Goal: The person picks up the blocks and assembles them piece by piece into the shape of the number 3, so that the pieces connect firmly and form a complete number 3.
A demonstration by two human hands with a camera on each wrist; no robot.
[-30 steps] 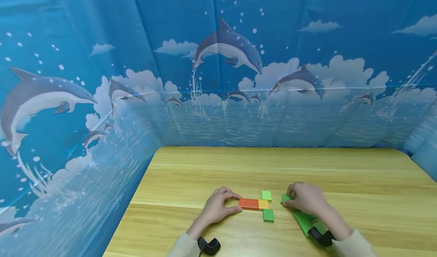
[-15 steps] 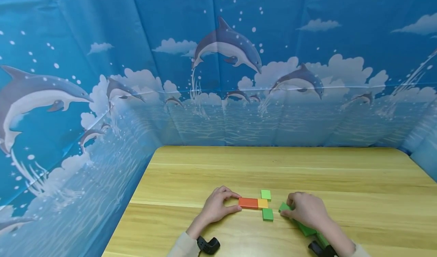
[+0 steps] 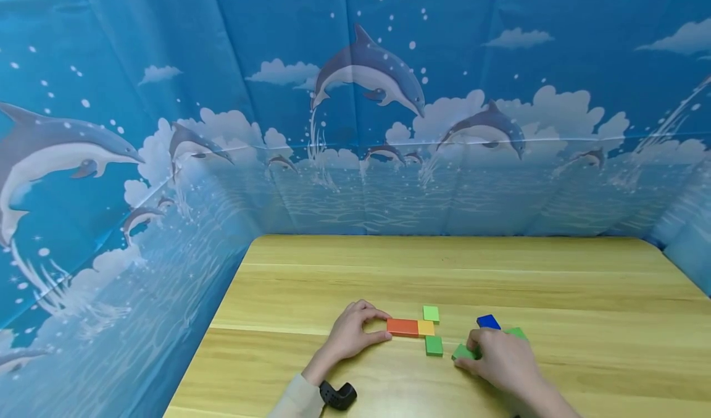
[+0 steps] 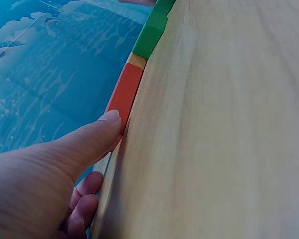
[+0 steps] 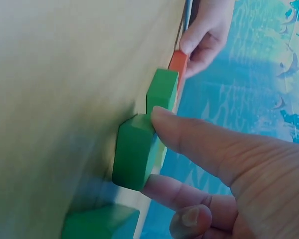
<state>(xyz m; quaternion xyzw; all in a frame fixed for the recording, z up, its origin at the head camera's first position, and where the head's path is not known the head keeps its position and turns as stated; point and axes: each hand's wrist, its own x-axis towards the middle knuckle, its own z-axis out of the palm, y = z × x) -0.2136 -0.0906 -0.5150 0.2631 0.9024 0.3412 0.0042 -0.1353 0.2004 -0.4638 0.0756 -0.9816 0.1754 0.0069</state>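
My left hand (image 3: 352, 331) holds the left end of a flat red block (image 3: 402, 327) between thumb and fingers. In the left wrist view, the thumb presses the long side of the red block (image 4: 125, 94). An orange-yellow square block (image 3: 426, 328) touches the red one's right end. A light green square (image 3: 431, 313) lies behind the yellow block and a darker green square (image 3: 434, 346) in front of it. To the right, my right hand (image 3: 505, 359) pinches another green block (image 3: 463, 352); the right wrist view shows thumb and finger at this green block (image 5: 134, 152).
A blue block (image 3: 488, 321) and a green piece (image 3: 516, 332) lie just behind my right hand, partly covered by it. Another green block (image 5: 102, 221) shows low in the right wrist view. A dolphin-printed blue curtain (image 3: 333, 189) borders the wooden table (image 3: 311, 270).
My right hand has moved toward the table's near side with the green block in its pinch. A blue block has come into view behind it. The left hand stays on the red block.
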